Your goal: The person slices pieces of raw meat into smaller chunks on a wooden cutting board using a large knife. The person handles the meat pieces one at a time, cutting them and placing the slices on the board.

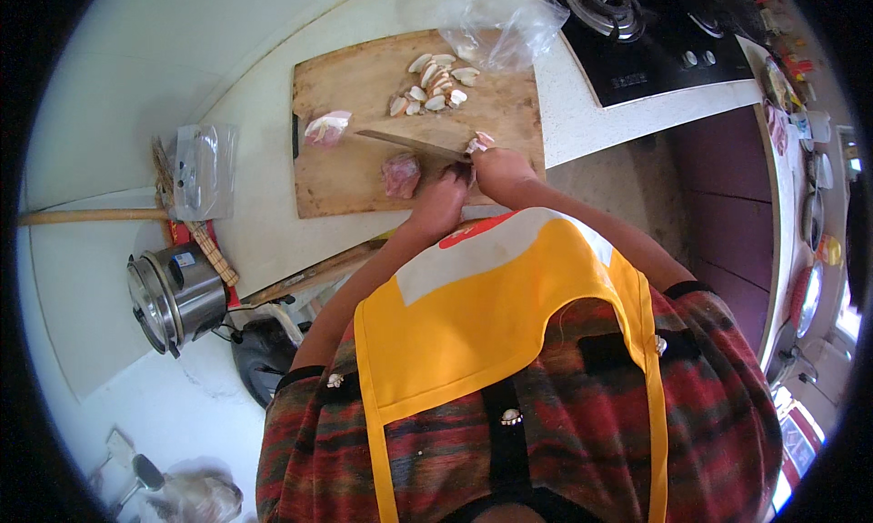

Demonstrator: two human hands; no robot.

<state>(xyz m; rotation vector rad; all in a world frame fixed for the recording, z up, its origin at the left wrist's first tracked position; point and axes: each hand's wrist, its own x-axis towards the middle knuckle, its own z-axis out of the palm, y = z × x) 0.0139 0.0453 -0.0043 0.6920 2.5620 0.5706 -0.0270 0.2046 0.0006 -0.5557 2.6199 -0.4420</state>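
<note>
A kitchen knife (409, 143) lies with its long blade pointing left above a wooden cutting board (354, 69). Its handle end disappears into my right hand (503, 172), which appears closed around it. A small piece of pale pink meat (481, 141) sticks out just beyond those fingers. Close against the right hand, under the blade's handle end, is my left hand (447, 192); its fingers are curled and shadowed, and what they hold is hidden. A chunk of raw meat (401, 175) rests left of it. Another fatty meat piece (328, 127) sits near the board's left edge.
Sliced mushrooms (436, 83) are heaped at the board's far side. A clear plastic bag (498, 28) overlaps its far right corner. Beyond stands a black gas hob (655, 52). At left are a plastic pouch (204, 172), a wooden rod (95, 216) and a steel cooker (184, 291).
</note>
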